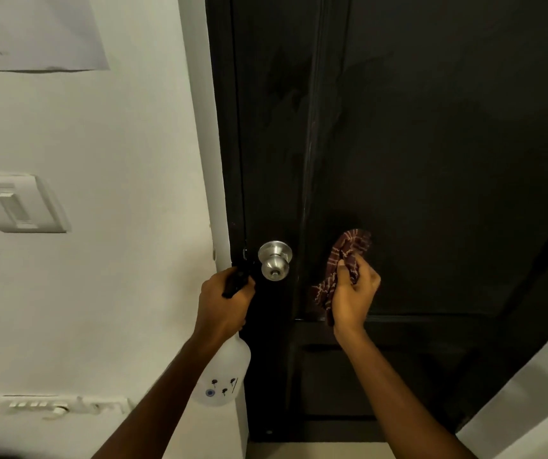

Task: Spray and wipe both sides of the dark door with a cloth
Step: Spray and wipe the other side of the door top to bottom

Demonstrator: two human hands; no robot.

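Observation:
The dark door (431,160) fills the right half of the view, shut, with a silver round knob (275,259) at its left edge. My left hand (223,301) grips the black trigger head of a white spray bottle (223,376), which hangs below the hand beside the knob. My right hand (353,294) holds a maroon checked cloth (348,250) bunched against the door panel, right of the knob and just above a horizontal rail. Faint wet streaks show higher up on the panel.
A white wall (100,293) stands left of the door frame, carrying a light switch (17,203), a paper sheet (34,31) above and a socket strip (57,404) low down. A pale wall edge (537,402) closes in at the lower right.

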